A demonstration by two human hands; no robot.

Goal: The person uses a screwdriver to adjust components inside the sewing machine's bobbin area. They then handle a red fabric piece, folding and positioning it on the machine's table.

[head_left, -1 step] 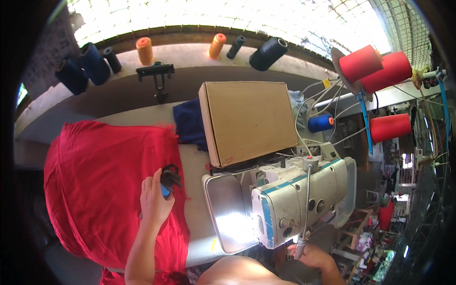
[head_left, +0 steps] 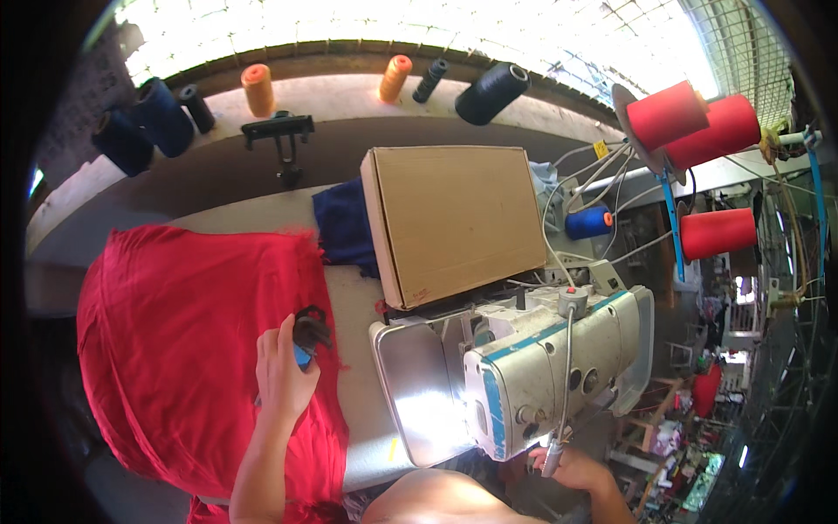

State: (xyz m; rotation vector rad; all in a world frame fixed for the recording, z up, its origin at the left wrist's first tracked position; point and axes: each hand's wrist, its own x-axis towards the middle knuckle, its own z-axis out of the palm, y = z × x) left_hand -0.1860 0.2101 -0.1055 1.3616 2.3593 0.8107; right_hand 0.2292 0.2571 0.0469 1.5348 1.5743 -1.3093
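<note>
My left hand (head_left: 286,367) is closed round a small black tool with a blue part (head_left: 311,332), whose exact kind I cannot make out. It is held over the right side of a large red cloth (head_left: 192,323) spread on the sewing table (head_left: 353,319). At the lower right, my right hand (head_left: 578,470) is beside the head of a white sewing machine (head_left: 559,354), close to the end of its bendable lamp (head_left: 553,456). The fingers there are bent and partly hidden behind the lamp, so what they hold, if anything, does not show.
Behind the machine lies a brown cardboard box (head_left: 463,223), with dark blue cloth (head_left: 345,225) beside it. Thread cones, orange (head_left: 257,90) and dark (head_left: 493,94), stand along the ledge. Red cones (head_left: 717,234) and a blue spool (head_left: 588,223) are at the right, among loose cables.
The whole view has shifted very slightly. Both hands stay about where they were, and the left keeps its hold on the black and blue tool.
</note>
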